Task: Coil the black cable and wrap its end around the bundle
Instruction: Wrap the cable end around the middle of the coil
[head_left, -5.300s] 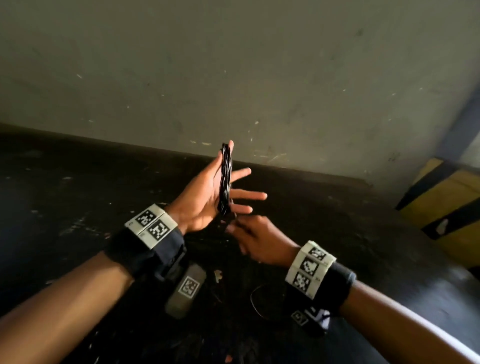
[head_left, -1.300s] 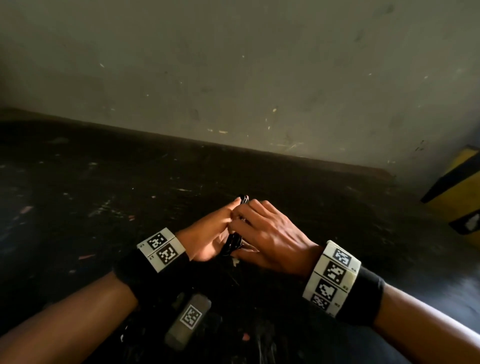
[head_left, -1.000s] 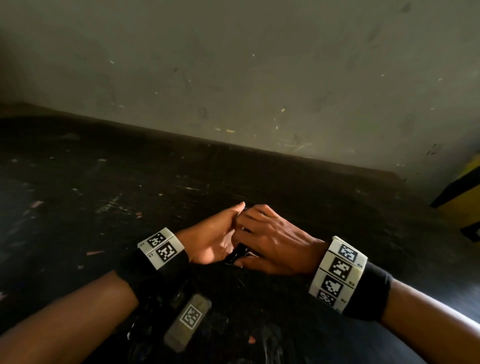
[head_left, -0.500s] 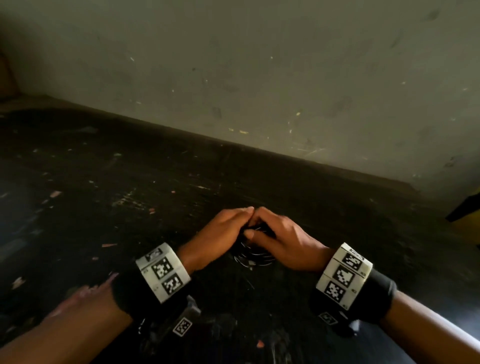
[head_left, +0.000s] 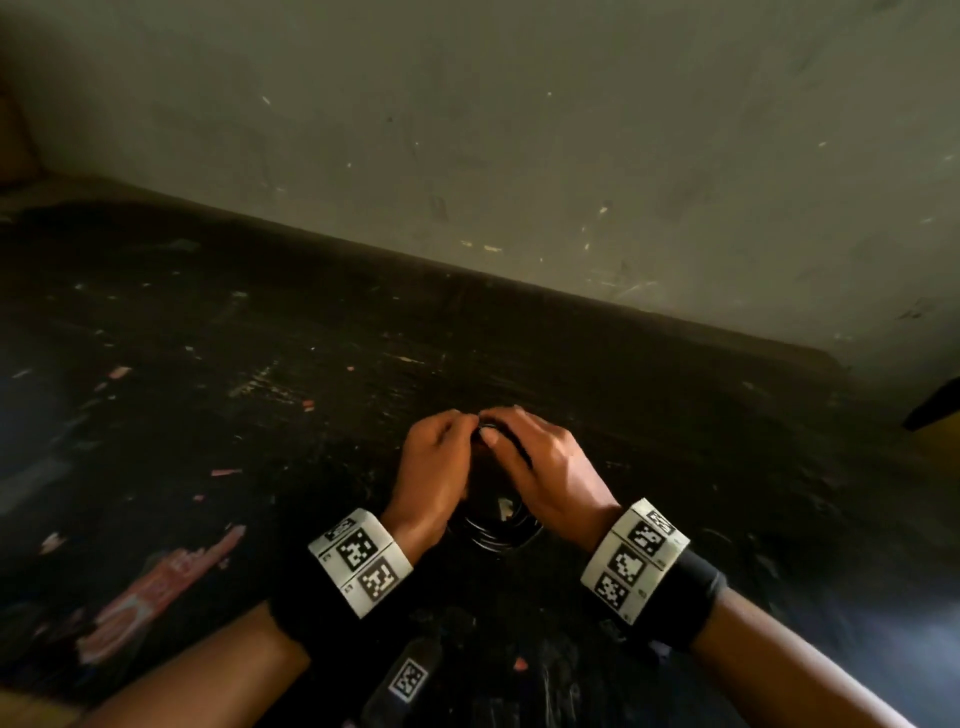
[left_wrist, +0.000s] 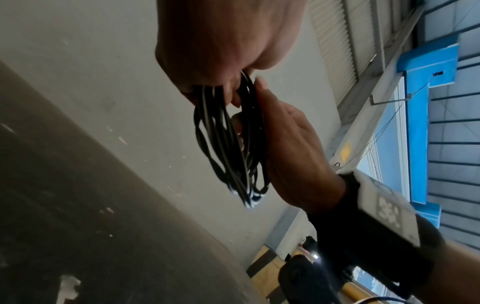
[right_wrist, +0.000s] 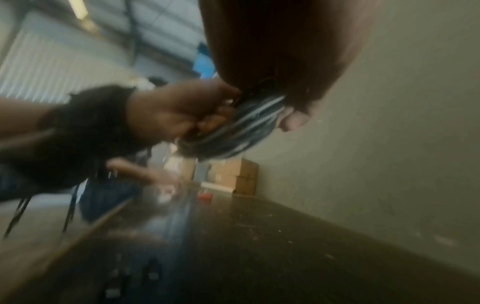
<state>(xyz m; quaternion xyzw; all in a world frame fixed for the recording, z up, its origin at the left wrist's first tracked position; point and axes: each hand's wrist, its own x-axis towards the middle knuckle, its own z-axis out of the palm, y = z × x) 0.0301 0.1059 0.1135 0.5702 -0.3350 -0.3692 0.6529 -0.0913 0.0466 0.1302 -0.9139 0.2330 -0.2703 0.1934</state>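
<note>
The black cable is a bundle of several loops held between my two hands just above the dark table. My left hand curls its fingers round the bundle's left side. My right hand grips the right side, fingers bent over the top. In the left wrist view the cable loops hang down from my left hand's fingers, with my right hand against them. The right wrist view is blurred; the cable bundle shows between both hands. The cable's end is hidden.
A grey wall rises behind the table's far edge. A pink wrapper lies at the front left of the table. Small scraps dot the dark surface. A yellow and black object sits at the far right.
Both hands have come down from chest height to just over the table and turned palms down. The bundle, once upright on my left hand, now lies flatter between both hands.
</note>
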